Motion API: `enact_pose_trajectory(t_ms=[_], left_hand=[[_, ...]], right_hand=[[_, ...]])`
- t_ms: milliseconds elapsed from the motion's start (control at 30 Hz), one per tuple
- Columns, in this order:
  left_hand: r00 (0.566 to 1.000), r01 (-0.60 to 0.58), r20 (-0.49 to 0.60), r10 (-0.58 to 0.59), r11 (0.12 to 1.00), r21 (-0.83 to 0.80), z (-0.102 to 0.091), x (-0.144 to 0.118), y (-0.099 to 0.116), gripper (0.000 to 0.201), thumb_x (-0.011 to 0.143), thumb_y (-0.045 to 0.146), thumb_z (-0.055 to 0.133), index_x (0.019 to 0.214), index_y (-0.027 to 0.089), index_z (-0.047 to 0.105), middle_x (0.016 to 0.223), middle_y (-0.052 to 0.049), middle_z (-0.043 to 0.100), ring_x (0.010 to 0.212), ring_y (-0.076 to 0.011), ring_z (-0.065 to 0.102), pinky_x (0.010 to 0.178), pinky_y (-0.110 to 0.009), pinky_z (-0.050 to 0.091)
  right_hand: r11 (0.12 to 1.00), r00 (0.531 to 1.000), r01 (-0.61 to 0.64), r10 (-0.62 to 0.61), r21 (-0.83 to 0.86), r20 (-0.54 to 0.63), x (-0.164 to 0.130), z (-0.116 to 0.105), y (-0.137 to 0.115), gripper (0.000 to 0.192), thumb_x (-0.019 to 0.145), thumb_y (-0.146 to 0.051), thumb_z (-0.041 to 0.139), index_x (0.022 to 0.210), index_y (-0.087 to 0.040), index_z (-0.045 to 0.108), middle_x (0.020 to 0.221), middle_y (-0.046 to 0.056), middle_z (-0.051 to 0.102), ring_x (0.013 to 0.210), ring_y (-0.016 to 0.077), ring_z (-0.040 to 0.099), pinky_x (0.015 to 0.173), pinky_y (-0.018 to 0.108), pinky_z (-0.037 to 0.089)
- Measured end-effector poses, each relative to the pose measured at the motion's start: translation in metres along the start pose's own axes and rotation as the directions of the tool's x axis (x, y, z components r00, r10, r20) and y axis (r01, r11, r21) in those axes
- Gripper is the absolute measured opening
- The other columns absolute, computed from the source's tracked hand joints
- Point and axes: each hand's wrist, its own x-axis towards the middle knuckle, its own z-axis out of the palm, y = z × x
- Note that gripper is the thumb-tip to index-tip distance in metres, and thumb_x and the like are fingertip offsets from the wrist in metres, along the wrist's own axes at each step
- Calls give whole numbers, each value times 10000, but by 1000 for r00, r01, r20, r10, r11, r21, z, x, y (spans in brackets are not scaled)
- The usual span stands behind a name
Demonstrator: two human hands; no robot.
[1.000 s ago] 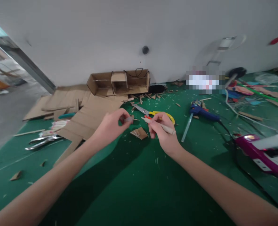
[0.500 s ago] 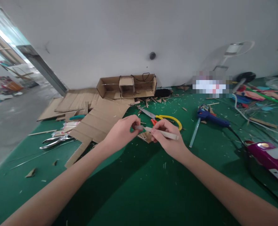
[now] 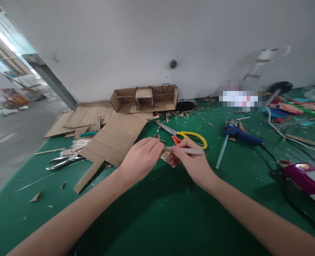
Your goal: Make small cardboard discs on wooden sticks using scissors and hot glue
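Note:
My right hand (image 3: 193,161) pinches a slim, pale pen (image 3: 192,151), which lies almost level with its back end toward the right. The fingers of my left hand (image 3: 143,154) are closed round a grey pen cap (image 3: 167,148), mostly hidden by them. Cap and pen are in line and seem to touch. Just behind my right hand lie scissors (image 3: 193,137) with yellow and orange-red handles, blades toward the upper left. Small cardboard scraps lie on the table beneath the fingers.
An open cardboard box (image 3: 125,101) with a middle compartment stands against the wall. Flat cardboard (image 3: 114,138) and metal pliers (image 3: 63,161) lie left. At right are a blue glue gun (image 3: 244,136) with its clear stick, a magenta device (image 3: 305,177) and a dark cord.
The cap in my left hand and the pen in my right have come together; a gap and the pen's tip showed between them before. My left hand has turned more over the cap.

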Motion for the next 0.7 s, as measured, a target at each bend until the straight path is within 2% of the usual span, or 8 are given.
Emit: enact_pose_trajectory(t_ms=[300, 400, 467, 533, 567, 600, 667, 700], left_hand=[[999, 1, 51, -5, 998, 60, -1, -1, 11, 181, 900, 139, 386, 821, 148, 549, 826, -90, 590, 797, -198, 518, 752, -343, 444], [992, 55, 109, -59, 998, 37, 1, 0, 11, 190, 915, 171, 368, 812, 158, 527, 826, -77, 579, 787, -189, 523, 734, -330, 434], [974, 132, 180, -134, 991, 24, 2, 2, 10, 143, 916, 218, 394, 893, 163, 524, 888, -76, 581, 824, -196, 538, 728, -325, 432], [939, 250, 240, -248, 968, 23, 2, 5, 6, 192, 895, 283, 456, 1051, 180, 498, 988, -81, 577, 891, -212, 549, 725, -321, 435], [918, 296, 272, -290, 955, 20, 2, 7, 3, 251, 889, 298, 467, 1116, 191, 476, 1026, -83, 572, 925, -220, 549, 734, -324, 437], [900, 328, 299, -317, 944, 14, 1, 7, 0, 289, 887, 302, 464, 1157, 197, 461, 1048, -84, 569, 953, -228, 547, 751, -331, 438], [876, 336, 373, -305, 942, -19, 0, 7, -8, 312, 895, 295, 431, 1190, 199, 464, 1081, -86, 565, 1005, -240, 538, 805, -354, 434], [868, 326, 410, -279, 944, -49, -1, 6, -12, 324, 896, 293, 419, 1201, 199, 471, 1101, -88, 561, 1026, -243, 533, 831, -364, 429]], right_hand=[[997, 997, -45, 48, 61, -57, -2, 4, 2, 276, 780, -388, 643, 681, -203, 463, 569, -40, 620, 466, 105, 585, 431, 235, 469], [993, 1000, 7, -9, -115, -17, -2, 2, -3, 275, 777, -390, 638, 692, -212, 446, 539, -47, 589, 454, 104, 558, 427, 239, 445], [957, 999, 52, -53, -284, 3, 5, -6, -9, 265, 765, -378, 645, 688, -215, 451, 503, -56, 538, 419, 89, 493, 401, 230, 388], [920, 984, 95, -144, -380, -102, 16, -22, -15, 251, 797, -396, 592, 690, -229, 438, 485, -69, 463, 384, 77, 396, 372, 230, 312], [885, 951, 131, -239, -446, -195, 23, -32, -17, 228, 824, -394, 554, 713, -236, 432, 507, -67, 444, 407, 83, 390, 393, 239, 318], [812, 919, 174, -338, -558, -204, 31, -44, -19, 172, 823, -358, 559, 759, -236, 456, 573, -46, 483, 472, 99, 441, 444, 253, 359], [576, 881, 182, -456, -797, -129, 43, -70, -19, 80, 818, -292, 548, 834, -221, 515, 696, 6, 558, 589, 140, 512, 558, 302, 425], [450, 895, 161, -441, -878, -62, 47, -81, -18, 100, 814, -239, 527, 908, -208, 542, 775, 37, 595, 655, 166, 544, 617, 329, 444]])
